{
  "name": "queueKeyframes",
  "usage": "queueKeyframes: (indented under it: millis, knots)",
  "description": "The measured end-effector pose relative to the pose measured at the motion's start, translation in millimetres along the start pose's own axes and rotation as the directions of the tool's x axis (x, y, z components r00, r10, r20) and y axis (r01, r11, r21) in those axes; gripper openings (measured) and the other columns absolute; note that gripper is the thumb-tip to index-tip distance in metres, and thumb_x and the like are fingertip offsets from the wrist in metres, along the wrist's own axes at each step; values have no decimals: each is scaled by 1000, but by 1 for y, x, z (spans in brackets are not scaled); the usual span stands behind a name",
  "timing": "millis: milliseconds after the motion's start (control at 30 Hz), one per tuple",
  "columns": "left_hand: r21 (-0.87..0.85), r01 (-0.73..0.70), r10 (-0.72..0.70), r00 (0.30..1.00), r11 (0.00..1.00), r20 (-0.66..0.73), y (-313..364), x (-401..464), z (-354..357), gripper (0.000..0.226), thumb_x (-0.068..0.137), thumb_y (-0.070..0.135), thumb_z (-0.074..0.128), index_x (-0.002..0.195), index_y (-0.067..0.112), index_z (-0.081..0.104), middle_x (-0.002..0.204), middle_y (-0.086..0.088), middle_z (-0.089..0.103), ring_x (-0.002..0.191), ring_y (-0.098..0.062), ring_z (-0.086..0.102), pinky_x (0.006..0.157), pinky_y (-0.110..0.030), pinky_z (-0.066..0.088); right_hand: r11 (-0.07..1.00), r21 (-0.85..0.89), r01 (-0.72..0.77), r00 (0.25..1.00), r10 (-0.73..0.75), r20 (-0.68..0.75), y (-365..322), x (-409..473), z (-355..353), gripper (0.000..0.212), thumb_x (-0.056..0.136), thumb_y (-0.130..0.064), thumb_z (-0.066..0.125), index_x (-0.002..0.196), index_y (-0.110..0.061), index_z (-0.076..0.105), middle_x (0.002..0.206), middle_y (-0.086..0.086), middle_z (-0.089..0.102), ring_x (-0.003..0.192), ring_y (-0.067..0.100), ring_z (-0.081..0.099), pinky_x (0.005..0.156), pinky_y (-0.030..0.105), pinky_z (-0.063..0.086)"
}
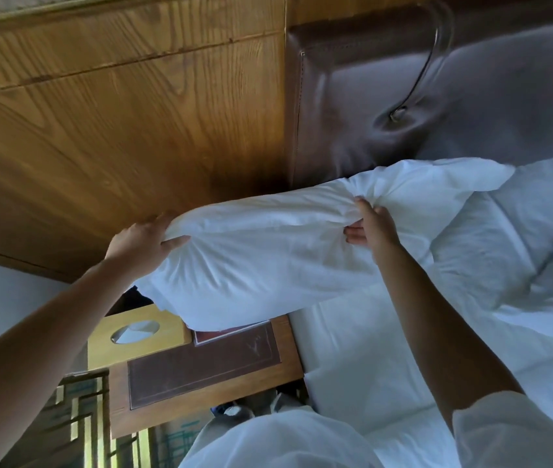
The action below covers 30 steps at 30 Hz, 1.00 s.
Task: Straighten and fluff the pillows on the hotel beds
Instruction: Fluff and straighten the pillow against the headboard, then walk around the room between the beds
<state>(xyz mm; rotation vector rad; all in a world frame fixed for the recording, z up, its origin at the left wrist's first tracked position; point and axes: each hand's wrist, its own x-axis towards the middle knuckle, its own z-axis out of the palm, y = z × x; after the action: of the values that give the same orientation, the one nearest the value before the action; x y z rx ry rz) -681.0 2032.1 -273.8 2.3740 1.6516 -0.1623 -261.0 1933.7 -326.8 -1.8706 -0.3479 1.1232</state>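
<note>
While both hands hold the pillow (268,261) clear of the bed (369,373), the step is best done with short, even shakes, so the filling spreads along its length before it is set flat against the headboard (352,106). The left hand (140,239) grips one end, fingers curled into the bunched cover; the right hand (371,228) pinches the upper edge near the middle. The pillow hangs between them, partly over the bedside table (200,376) and its tissue box (133,336). Farther right, a second pillow (521,238) lies crumpled on the bed, awaiting the same care. Behind stands the wooden wall panel (116,113).
</note>
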Motion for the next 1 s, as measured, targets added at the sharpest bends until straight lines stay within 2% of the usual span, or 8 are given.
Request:
queueKeyframes:
  millis: [100,233,533,633,700,767,867,1000]
  knots:
    - [11,-15,15,999,1000,35,-3,-1,-6,57,97,67,46,138,29,55,116,-6,71,100,-32,67,79,-43,55,999,-51,-2,997,6,75,4,-13,-10,35,97,-40,61,116,-11,64,111,22,72,90,30,75,72,41,64]
    - [41,-73,71,996,997,49,-7,-2,-20,59,92,70,52,123,20,61,117,-5,64,106,-31,63,85,-46,53,991,-137,2,999,3,34,1,-43,-29,58,96,-32,64,148,-14,45,125,13,64,101,24,69,81,42,62]
    - [-85,-426,421,904,901,-73,10,-30,-74,81,87,77,48,155,35,36,170,3,23,156,-28,24,121,-54,30,926,-255,280,923,-333,-195,-27,-180,-52,60,86,-47,66,142,-37,48,137,-9,58,125,15,58,109,47,48]
    - [-118,-553,528,828,825,-188,18,-45,-90,80,90,74,41,157,31,33,172,4,18,161,-20,10,125,-56,25,855,-307,418,833,-495,-246,-29,-235,-38,56,89,-46,65,143,-41,49,134,-22,54,124,6,56,107,35,47]
    - [-119,-638,591,757,761,-279,27,-57,-96,75,96,70,39,158,27,34,172,0,19,162,-19,8,127,-54,22,757,-396,519,704,-642,-304,-26,-267,-28,52,91,-43,62,142,-38,52,137,-23,56,125,-1,55,105,27,47]
    - [-133,-702,624,691,700,-364,37,-70,-94,68,102,63,40,157,22,37,171,-3,24,162,-23,11,127,-54,24,628,-523,576,563,-769,-304,-18,-294,-22,50,95,-37,58,144,-28,54,144,-13,58,131,4,54,108,33,48]
    - [-134,-753,637,625,644,-451,54,-96,-82,63,103,52,47,155,17,42,169,-8,30,160,-28,17,125,-58,28,482,-673,560,463,-856,-228,4,-327,-20,48,99,-30,58,144,-16,55,151,1,55,141,16,48,115,43,43]
    - [-153,-776,646,601,612,-470,82,-128,-70,60,103,49,48,155,20,43,171,-5,27,161,-26,13,128,-57,20,422,-789,447,404,-882,-243,33,-370,-38,48,100,-29,62,145,-14,54,157,7,47,149,23,38,120,42,35]
